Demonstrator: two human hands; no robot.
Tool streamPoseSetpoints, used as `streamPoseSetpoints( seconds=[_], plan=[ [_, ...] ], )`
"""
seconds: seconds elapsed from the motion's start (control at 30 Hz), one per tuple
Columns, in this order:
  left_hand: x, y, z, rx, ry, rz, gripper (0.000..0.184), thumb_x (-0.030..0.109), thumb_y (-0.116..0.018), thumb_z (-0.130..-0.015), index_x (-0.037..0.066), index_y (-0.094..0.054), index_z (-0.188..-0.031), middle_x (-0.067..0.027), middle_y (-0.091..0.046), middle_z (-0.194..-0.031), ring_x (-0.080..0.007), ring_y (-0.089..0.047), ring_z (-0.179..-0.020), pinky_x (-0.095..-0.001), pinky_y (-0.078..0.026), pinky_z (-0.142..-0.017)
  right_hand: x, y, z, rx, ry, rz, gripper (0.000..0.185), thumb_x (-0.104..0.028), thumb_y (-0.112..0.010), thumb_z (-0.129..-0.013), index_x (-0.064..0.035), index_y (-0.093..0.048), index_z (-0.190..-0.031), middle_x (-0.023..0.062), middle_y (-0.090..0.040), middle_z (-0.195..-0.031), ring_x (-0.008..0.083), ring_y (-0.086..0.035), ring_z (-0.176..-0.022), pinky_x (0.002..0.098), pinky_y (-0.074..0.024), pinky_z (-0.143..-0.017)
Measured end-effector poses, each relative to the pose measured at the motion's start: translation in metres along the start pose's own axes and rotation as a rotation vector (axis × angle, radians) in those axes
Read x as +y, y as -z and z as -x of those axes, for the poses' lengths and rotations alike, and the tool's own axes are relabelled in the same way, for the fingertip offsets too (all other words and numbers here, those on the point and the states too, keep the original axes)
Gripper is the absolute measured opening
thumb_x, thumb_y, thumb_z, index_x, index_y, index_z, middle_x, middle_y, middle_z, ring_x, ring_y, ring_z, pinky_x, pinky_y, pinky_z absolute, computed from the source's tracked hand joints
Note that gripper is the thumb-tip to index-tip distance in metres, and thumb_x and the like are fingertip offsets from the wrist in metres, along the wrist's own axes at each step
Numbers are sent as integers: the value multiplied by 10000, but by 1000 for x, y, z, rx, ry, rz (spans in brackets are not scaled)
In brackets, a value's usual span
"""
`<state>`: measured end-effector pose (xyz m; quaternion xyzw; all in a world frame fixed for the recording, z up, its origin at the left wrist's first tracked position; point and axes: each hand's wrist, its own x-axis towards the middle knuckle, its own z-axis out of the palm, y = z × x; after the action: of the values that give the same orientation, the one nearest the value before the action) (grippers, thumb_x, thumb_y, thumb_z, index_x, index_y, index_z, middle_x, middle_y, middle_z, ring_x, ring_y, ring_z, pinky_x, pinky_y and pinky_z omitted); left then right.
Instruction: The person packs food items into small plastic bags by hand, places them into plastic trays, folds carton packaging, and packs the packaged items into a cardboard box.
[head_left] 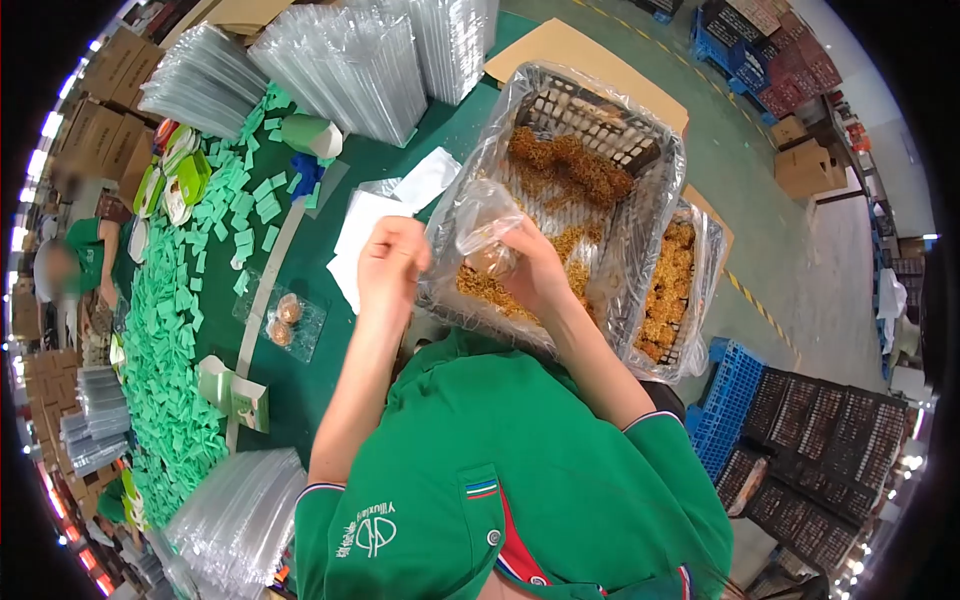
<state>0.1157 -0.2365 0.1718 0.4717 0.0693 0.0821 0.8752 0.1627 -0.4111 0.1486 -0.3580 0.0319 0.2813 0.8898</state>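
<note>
My right hand (pixel 537 268) is closed on a crinkled clear plastic wrapper (pixel 488 215), held over the near left part of a lined crate (pixel 655 220). Something round and brownish shows through the plastic. My left hand (pixel 392 255), slightly blurred, has its fingers curled together beside the crate's left edge. Whatever may be in those fingers is hidden. White sheets or bags (pixel 358 225) lie on the table just behind it. Inside the crate are clumps of golden-brown, shredded-looking stuff (pixel 570 165), some at the far end and some beneath my right hand.
A second lined crate (pixel 668 290) with golden-brown clumps stands at the right. On the green table lie a clear tray with round brown pieces (pixel 287 318), a heap of green slips (pixel 165 370) and stacked clear trays (pixel 345 70). A person (pixel 85 255) sits at the far left.
</note>
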Motion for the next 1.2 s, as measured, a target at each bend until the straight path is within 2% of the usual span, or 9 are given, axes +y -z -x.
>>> streamPoseSetpoints(
  seconds=[0.17,0.3,0.47,0.5,0.63,0.73,0.9,1.03,1.2],
  plan=[
    [-9,0,18,-15,57,-380,164,96,-587,-865,38,-550,-1013,9,-510,-900,-61,-481,-727,-195,-391,-659,16,5,-4,-82,-109,43,396,-130,-586,-825,-25,-466,-1188,100,-551,-1117,190,-548,-986,337,-451,-841],
    [-12,15,18,-16,131,-400,87,53,-603,-833,47,-602,-921,36,-523,-797,-38,-453,-709,-190,-376,-622,17,-21,1,-128,-315,20,418,-132,-640,-791,-24,-498,-1170,75,-578,-1056,156,-559,-929,305,-444,-796],
    [12,21,29,-53,105,-728,72,18,-600,-815,27,-611,-885,7,-577,-794,-61,-508,-719,-216,-409,-678,28,-37,0,-262,-251,546,329,-137,-627,-792,7,-582,-1085,54,-619,-974,135,-575,-852,258,-444,-760],
    [15,15,33,-25,-81,-713,120,6,-610,-777,24,-622,-895,-27,-504,-774,-96,-485,-674,-213,-399,-625,36,-35,-4,-223,-238,561,302,-140,-611,-803,8,-597,-1066,58,-624,-967,134,-575,-854,255,-445,-756],
    [37,9,55,-280,-466,-1259,262,74,-677,-693,121,-634,-947,-54,-521,-1100,-249,-468,-1054,-367,-400,-878,45,-42,-8,-137,-201,601,272,-154,-469,-902,29,-574,-1074,73,-610,-982,146,-580,-879,270,-465,-761],
    [21,33,66,-347,-613,-1485,396,77,-701,-619,175,-620,-994,-54,-503,-1168,-289,-421,-1149,-389,-368,-930,59,-31,-26,-209,-520,83,285,-150,-417,-938,14,-494,-1158,67,-574,-1024,149,-580,-897,272,-478,-766],
    [29,54,72,46,-454,-760,472,99,-693,-723,114,-524,-1164,-80,-528,-1109,-229,-500,-1059,-306,-433,-859,63,-106,-7,-114,-271,428,310,-168,-374,-959,40,-584,-1050,118,-583,-1101,165,-565,-973,275,-436,-876],
    [4,73,87,193,-29,533,417,228,-572,-885,62,-428,-1240,-49,-542,-1120,-176,-562,-1004,-322,-470,-853,100,-113,-17,-433,330,1133,313,-183,-383,-952,-9,-573,-1129,115,-560,-1197,204,-537,-1034,320,-412,-912],
    [-16,122,94,326,49,747,291,230,-529,-908,64,-464,-1138,-58,-558,-1054,-172,-566,-960,-320,-486,-800,131,-112,-28,-736,518,1397,331,-169,-448,-906,-24,-521,-1195,149,-492,-1267,325,-508,-1039,376,-366,-938]
  ],
)
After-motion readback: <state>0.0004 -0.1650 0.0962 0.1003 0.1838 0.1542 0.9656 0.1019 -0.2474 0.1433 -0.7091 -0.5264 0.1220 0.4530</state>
